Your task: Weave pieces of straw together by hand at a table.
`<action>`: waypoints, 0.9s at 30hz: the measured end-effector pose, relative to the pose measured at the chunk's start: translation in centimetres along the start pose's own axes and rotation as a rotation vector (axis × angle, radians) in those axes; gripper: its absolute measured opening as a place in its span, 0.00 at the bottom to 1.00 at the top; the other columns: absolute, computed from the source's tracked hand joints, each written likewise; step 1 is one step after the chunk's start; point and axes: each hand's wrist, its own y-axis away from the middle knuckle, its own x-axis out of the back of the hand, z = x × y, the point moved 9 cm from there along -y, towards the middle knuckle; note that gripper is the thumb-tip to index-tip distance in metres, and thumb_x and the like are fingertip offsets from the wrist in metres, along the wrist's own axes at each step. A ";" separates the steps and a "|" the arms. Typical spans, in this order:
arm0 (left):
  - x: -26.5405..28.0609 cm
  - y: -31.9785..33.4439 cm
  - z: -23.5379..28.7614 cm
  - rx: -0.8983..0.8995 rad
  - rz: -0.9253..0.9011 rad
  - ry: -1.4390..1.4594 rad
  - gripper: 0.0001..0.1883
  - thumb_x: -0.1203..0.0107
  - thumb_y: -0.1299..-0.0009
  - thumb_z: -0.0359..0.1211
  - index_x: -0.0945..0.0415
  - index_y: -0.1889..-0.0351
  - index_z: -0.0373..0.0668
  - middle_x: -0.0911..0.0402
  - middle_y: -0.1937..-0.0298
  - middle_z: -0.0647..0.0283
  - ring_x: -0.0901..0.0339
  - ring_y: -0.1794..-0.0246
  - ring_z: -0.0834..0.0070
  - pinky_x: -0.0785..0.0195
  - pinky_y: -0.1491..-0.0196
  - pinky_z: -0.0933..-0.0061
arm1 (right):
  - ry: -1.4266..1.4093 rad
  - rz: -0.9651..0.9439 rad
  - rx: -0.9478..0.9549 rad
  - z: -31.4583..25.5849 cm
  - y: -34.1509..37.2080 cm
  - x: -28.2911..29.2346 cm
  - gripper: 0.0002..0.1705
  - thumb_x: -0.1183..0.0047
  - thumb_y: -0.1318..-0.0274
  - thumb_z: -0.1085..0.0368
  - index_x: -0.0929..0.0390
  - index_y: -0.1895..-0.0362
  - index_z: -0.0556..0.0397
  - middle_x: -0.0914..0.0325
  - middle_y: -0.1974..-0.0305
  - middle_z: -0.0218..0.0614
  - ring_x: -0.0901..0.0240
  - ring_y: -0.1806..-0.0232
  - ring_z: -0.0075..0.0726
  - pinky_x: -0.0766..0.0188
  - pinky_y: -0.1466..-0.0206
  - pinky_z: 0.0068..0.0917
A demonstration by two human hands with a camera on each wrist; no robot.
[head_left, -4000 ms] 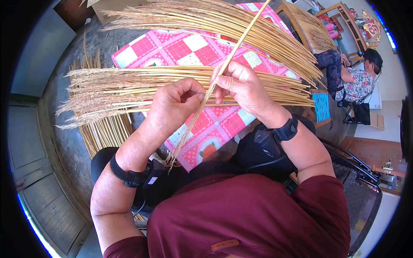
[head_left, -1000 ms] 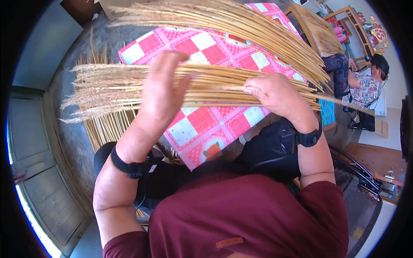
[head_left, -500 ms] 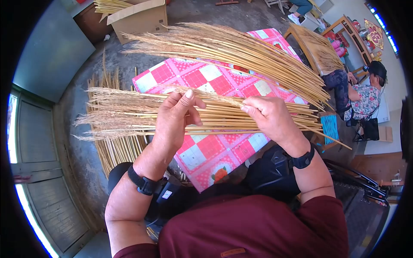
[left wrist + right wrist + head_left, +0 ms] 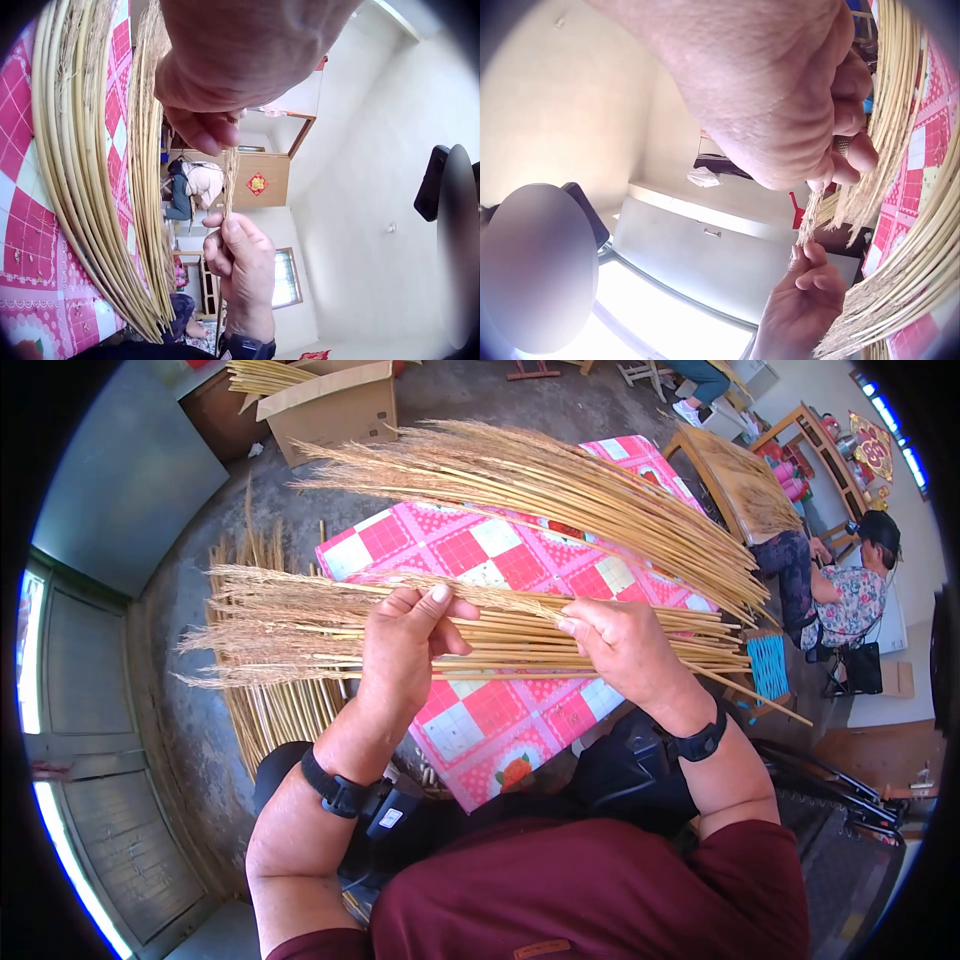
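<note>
A single stalk with a feathery head (image 4: 505, 600) is stretched between the two hands above a bundle of stalks (image 4: 520, 650). The left hand (image 4: 408, 645) pinches the feathery part between thumb and forefinger, its other fingers loosely bent. The right hand (image 4: 630, 655) grips the stalk where head and stem meet, and the stem (image 4: 755, 693) slopes down to the right behind it. In the left wrist view the right hand (image 4: 244, 262) pinches the plume (image 4: 230, 184). In the right wrist view the left hand (image 4: 802, 300) holds the plume's other part (image 4: 808, 221).
Another bundle (image 4: 580, 490) lies at the far side of the pink checked cloth (image 4: 460, 735). More stalks (image 4: 285, 710) lie low at the left. A cardboard box (image 4: 335, 410) stands at the back. A seated person (image 4: 850, 585) is at the right, near a blue woven stool (image 4: 768, 668).
Since a second ago, the left hand has come down and pinches the plume; the view has tilted, showing more of the box. Earlier, the stalk stood steeply slanted; it now lies nearly level.
</note>
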 end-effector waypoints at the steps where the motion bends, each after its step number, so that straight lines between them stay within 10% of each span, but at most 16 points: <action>1: -0.1 0.0 0.0 0.000 -0.016 0.028 0.07 0.52 0.28 0.32 0.28 0.64 0.39 0.18 0.69 0.59 0.29 0.83 0.79 0.30 0.75 0.79 | -0.009 0.015 0.005 -0.1 0.0 0.1 0.08 0.49 0.44 0.64 0.23 0.65 0.56 0.23 0.72 0.47 0.25 0.71 0.52 0.30 0.69 0.39; 25: -1.8 0.7 0.2 -0.031 -0.149 0.103 0.07 0.51 0.28 0.33 0.29 0.60 0.39 0.20 0.63 0.56 0.25 0.77 0.78 0.23 0.66 0.69 | -0.151 0.022 -0.032 -0.1 0.1 0.1 0.07 0.48 0.43 0.66 0.23 0.64 0.57 0.25 0.77 0.47 0.27 0.76 0.50 0.33 0.73 0.35; 27: -2.6 1.1 -0.2 0.037 -0.142 0.042 0.07 0.50 0.29 0.33 0.29 0.60 0.39 0.20 0.63 0.56 0.25 0.76 0.77 0.23 0.66 0.68 | -0.102 0.002 0.015 -0.3 0.1 -0.4 0.08 0.49 0.42 0.67 0.23 0.65 0.59 0.26 0.79 0.40 0.29 0.78 0.33 0.34 0.74 0.28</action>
